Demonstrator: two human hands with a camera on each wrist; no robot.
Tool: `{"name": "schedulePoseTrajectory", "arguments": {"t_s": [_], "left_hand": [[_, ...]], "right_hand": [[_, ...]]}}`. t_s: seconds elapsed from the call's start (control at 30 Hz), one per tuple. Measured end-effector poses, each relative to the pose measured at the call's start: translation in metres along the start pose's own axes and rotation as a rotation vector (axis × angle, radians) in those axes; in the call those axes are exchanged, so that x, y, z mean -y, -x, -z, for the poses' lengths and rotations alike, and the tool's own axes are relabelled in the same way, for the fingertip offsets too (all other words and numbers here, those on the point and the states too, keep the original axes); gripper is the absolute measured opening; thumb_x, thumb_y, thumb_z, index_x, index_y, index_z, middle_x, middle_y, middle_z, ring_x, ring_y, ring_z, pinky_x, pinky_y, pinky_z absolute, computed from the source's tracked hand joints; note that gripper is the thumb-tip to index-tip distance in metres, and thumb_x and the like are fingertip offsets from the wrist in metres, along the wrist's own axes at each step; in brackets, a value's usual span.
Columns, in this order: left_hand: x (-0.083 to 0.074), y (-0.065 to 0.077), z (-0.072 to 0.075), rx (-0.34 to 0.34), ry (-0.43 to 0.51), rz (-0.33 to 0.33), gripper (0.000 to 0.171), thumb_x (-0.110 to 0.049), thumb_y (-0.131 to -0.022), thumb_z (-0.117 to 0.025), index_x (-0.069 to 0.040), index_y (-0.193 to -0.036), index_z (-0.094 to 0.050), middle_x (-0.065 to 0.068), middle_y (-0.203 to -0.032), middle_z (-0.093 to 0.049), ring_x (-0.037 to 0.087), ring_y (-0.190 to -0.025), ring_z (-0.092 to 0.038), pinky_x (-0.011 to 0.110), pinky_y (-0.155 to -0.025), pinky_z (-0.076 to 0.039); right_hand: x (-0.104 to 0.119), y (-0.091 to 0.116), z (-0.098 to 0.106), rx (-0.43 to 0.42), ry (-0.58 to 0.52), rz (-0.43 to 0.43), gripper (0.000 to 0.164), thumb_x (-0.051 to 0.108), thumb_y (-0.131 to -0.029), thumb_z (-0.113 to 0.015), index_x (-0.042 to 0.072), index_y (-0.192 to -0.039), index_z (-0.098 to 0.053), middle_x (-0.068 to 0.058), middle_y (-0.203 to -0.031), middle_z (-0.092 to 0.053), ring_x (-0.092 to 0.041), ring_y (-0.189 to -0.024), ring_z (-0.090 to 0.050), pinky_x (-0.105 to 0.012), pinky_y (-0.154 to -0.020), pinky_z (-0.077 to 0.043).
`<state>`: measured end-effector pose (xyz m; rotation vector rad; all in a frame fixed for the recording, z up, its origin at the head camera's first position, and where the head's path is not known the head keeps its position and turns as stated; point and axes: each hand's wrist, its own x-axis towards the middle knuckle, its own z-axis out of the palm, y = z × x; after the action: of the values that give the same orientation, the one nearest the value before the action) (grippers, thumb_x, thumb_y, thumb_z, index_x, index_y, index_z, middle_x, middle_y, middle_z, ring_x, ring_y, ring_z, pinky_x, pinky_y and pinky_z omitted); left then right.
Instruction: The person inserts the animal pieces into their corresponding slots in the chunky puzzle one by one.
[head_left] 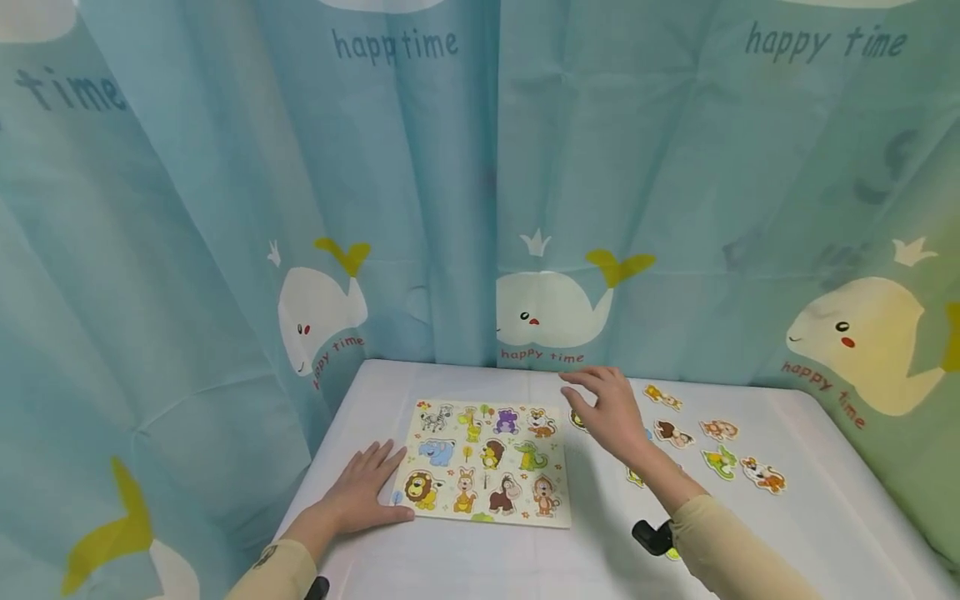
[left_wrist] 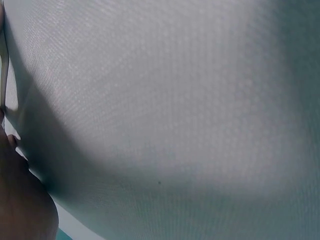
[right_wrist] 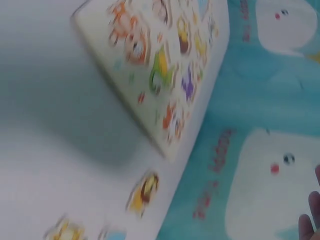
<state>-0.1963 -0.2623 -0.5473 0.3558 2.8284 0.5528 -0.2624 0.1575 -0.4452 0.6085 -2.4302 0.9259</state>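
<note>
A flat puzzle board (head_left: pixel 536 520) printed with cartoon animals lies on the white table. My left hand (head_left: pixel 365 492) rests at its left edge, fingers spread and thumb along the lower corner; it grips nothing. In the left wrist view only part of that hand (left_wrist: pixel 25 200) shows, beside pale cloth. My right hand (head_left: pixel 611 412) hovers right of the board, thumb and fingers apart, with nothing visible between them. Beneath it, a lion piece (head_left: pixel 577 419) is partly hidden. In the right wrist view, that hand's fingertips (right_wrist: pixel 315 207) appear at the right edge.
Several loose animal pieces lie to the right, among them a monkey (head_left: pixel 720 429), a crocodile (head_left: pixel 720 461), a tiger (head_left: pixel 763 475) and a gorilla (head_left: pixel 672 434). Part of the pieces is covered by my right forearm. A blue whale-print curtain (head_left: pixel 450 208) hangs behind the table.
</note>
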Motion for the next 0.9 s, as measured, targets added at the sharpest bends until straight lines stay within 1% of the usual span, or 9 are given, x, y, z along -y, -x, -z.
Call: {"name": "schedulePoseTrajectory", "arguments": {"t_s": [0.13,0.27,0.4,0.6,0.67,0.73,0.77,0.9], "left_hand": [[0.002,-0.001,-0.001,-0.001,-0.006,0.002,0.114,-0.080,-0.076,-0.068,-0.014,-0.161,-0.033,0.015,-0.168,-0.022,0.040,-0.155,-0.013,0.060,-0.124,-0.010],[0.001,-0.001,0.001,0.005,-0.004,0.005,0.114,-0.079,-0.076,-0.069,-0.013,-0.162,-0.032,0.016,-0.168,-0.021,0.041,-0.155,-0.012,0.060,-0.124,-0.009],[0.000,0.000,0.002,0.014,0.005,0.004,0.114,-0.078,-0.076,-0.070,-0.013,-0.162,-0.032,0.017,-0.168,-0.020,0.041,-0.155,-0.012,0.061,-0.124,-0.008],[0.002,-0.002,0.000,0.012,0.001,-0.005,0.113,-0.076,-0.077,-0.070,-0.012,-0.162,-0.031,0.017,-0.168,-0.019,0.042,-0.154,-0.011,0.062,-0.124,-0.008],[0.004,-0.003,-0.001,0.014,-0.005,-0.004,0.114,-0.077,-0.077,-0.069,-0.013,-0.162,-0.030,0.017,-0.169,-0.019,0.042,-0.155,-0.011,0.061,-0.124,-0.008],[0.005,-0.003,-0.002,0.012,-0.009,-0.005,0.114,-0.078,-0.077,-0.069,-0.013,-0.162,-0.030,0.017,-0.169,-0.019,0.042,-0.155,-0.011,0.061,-0.124,-0.008],[0.005,-0.003,-0.002,0.012,-0.012,0.000,0.115,-0.079,-0.076,-0.068,-0.013,-0.162,-0.030,0.016,-0.169,-0.019,0.041,-0.155,-0.010,0.061,-0.124,-0.008],[0.006,-0.004,-0.003,0.011,-0.012,-0.003,0.115,-0.080,-0.076,-0.068,-0.013,-0.162,-0.030,0.017,-0.169,-0.019,0.042,-0.155,-0.011,0.061,-0.124,-0.008]], "right_hand": [[-0.015,0.010,0.027,-0.042,0.029,-0.019,0.022,0.016,-0.097,-0.072,0.010,-0.118,-0.077,-0.010,-0.115,-0.070,-0.032,-0.113,-0.055,-0.055,-0.091,-0.044],[-0.024,0.022,0.049,-0.065,0.059,-0.061,0.022,0.014,-0.098,-0.071,0.008,-0.118,-0.076,-0.010,-0.113,-0.070,-0.032,-0.114,-0.053,-0.053,-0.089,-0.042],[-0.034,0.037,0.066,-0.049,0.091,-0.101,0.023,0.015,-0.099,-0.070,0.007,-0.119,-0.076,-0.011,-0.112,-0.070,-0.033,-0.114,-0.051,-0.053,-0.088,-0.040],[-0.052,0.059,0.082,-0.008,0.149,-0.154,0.022,0.018,-0.099,-0.069,0.007,-0.117,-0.076,-0.013,-0.111,-0.070,-0.035,-0.115,-0.051,-0.057,-0.090,-0.039],[-0.059,0.067,0.086,0.031,0.165,-0.168,0.022,0.019,-0.099,-0.069,0.008,-0.116,-0.077,-0.012,-0.112,-0.070,-0.035,-0.115,-0.052,-0.056,-0.089,-0.040],[-0.064,0.074,0.090,0.089,0.183,-0.170,0.021,0.020,-0.098,-0.070,0.010,-0.115,-0.078,-0.011,-0.113,-0.071,-0.034,-0.113,-0.055,-0.055,-0.087,-0.043],[-0.066,0.079,0.091,0.128,0.190,-0.171,0.021,0.021,-0.098,-0.071,0.011,-0.115,-0.078,-0.010,-0.113,-0.071,-0.033,-0.110,-0.056,-0.054,-0.084,-0.045],[-0.075,0.100,0.094,0.301,0.221,-0.179,0.020,0.025,-0.096,-0.074,0.016,-0.113,-0.079,-0.002,-0.111,-0.072,-0.030,-0.105,-0.063,-0.050,-0.081,-0.053]]}}
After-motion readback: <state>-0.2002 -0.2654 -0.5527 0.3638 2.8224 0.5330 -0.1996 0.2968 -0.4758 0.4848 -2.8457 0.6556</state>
